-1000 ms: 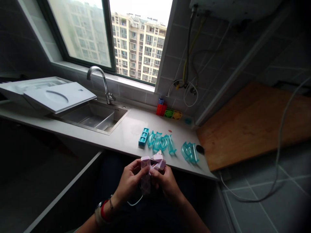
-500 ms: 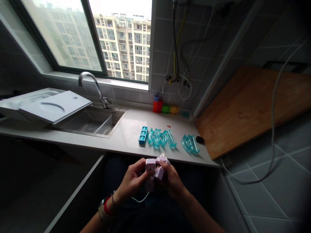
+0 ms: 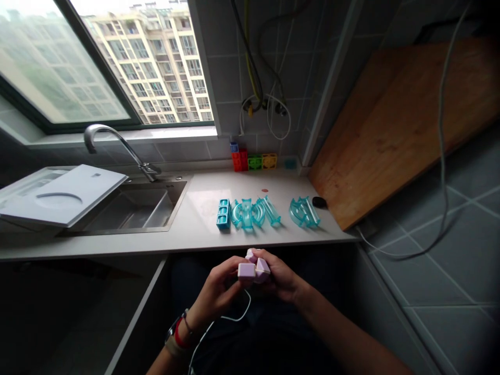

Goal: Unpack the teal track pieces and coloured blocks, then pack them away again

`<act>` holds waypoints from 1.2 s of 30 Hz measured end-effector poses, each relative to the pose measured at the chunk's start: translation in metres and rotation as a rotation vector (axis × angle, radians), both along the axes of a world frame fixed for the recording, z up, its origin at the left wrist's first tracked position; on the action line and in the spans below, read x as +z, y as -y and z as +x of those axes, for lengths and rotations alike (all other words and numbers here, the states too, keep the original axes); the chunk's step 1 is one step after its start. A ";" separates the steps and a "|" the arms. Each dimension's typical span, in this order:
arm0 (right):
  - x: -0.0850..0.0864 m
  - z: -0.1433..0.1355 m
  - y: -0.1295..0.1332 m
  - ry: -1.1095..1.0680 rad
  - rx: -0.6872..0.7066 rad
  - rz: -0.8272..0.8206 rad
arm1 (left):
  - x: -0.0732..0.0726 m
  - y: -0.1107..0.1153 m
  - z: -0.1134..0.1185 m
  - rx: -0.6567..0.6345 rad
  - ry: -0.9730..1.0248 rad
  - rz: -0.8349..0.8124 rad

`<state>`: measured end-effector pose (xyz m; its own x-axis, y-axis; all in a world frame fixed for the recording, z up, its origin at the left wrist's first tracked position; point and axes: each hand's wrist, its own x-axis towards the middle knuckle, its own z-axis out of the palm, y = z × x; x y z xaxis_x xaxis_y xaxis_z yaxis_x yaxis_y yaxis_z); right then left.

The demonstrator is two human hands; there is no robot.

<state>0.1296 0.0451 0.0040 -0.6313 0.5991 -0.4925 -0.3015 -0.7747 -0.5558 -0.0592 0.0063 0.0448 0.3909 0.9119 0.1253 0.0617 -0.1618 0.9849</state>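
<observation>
A pale purple and white segmented puzzle is held in front of the counter's edge. My left hand grips its left side, and my right hand has fingers wrapped round its right side. Its lower part is hidden by the fingers. Beyond the hands, on the counter, stand a blue three-hole block and several clear teal track pieces. More teal pieces lie farther right, beside a black round object.
Red, green and yellow blocks stand along the wall. At the left, a white foam box lid lies partly over the sink. A wooden board leans at the right. A white cable hangs below my hands.
The view has shifted and tilted. Both hands have turned the puzzle, so its lower segments no longer show, and they still hold it.
</observation>
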 end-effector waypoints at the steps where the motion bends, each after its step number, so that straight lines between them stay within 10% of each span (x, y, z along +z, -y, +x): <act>1: -0.003 0.001 -0.001 0.003 0.011 -0.009 | -0.001 -0.003 -0.001 -0.026 -0.028 0.042; 11: -0.025 -0.001 -0.003 0.097 -0.241 0.078 | -0.029 -0.019 0.010 0.033 -0.204 0.289; 20: -0.030 -0.008 0.003 0.000 -0.452 -0.081 | -0.061 -0.020 0.019 0.263 -0.084 0.049; 36: -0.007 -0.044 0.026 -0.255 -0.633 -0.243 | -0.066 -0.032 0.026 0.634 0.034 0.169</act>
